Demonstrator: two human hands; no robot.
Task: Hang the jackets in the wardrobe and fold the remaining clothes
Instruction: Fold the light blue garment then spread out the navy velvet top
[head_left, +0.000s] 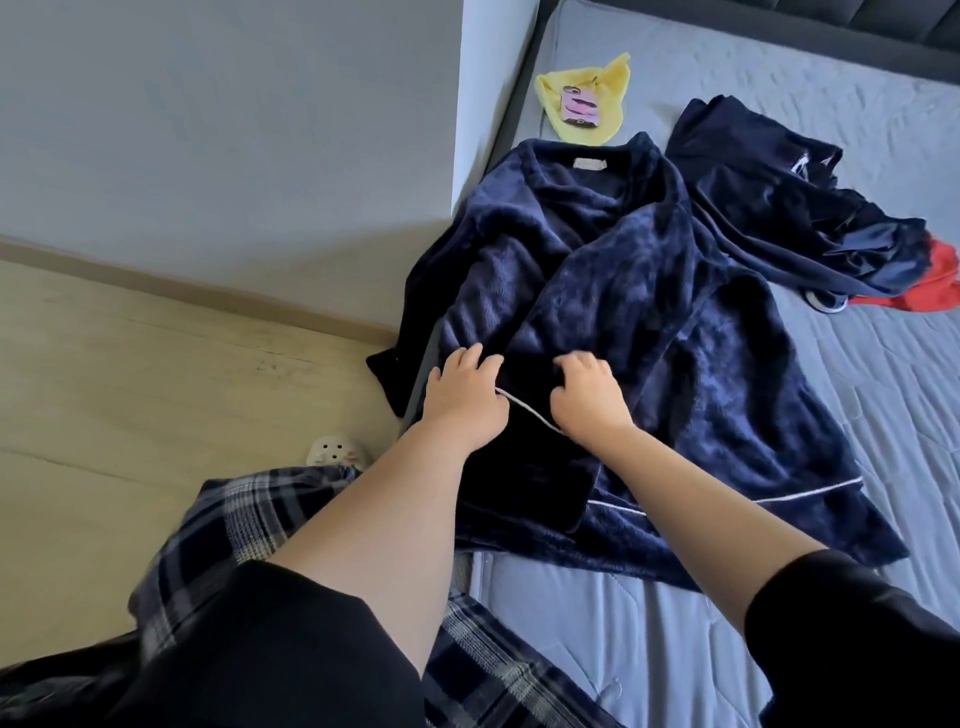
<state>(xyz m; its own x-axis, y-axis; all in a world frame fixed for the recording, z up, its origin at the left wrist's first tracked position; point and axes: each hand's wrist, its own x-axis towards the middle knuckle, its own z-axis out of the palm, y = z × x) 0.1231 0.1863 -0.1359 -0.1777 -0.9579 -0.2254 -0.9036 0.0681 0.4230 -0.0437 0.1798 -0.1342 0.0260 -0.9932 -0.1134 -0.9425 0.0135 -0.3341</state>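
Observation:
A dark blue fleece robe-like top (613, 291) with white piping lies spread on the grey bed (831, 104), collar toward the far end. One sleeve is laid across its front, cuff toward me. My left hand (465, 395) rests on the cuff's left side, fingers curled over the fabric edge. My right hand (587, 395) grips the cuff's right side with curled fingers. A pile of dark navy clothes (779, 208) with a red garment (935, 286) under it lies to the right.
A yellow cloth (602, 88) with a pink tagged item (582, 106) on it lies near the bed's far left corner. A white wall corner (488, 104) stands left of the bed. The wooden floor (156, 364) is at left, with a white slipper (337, 452) near my plaid trousers.

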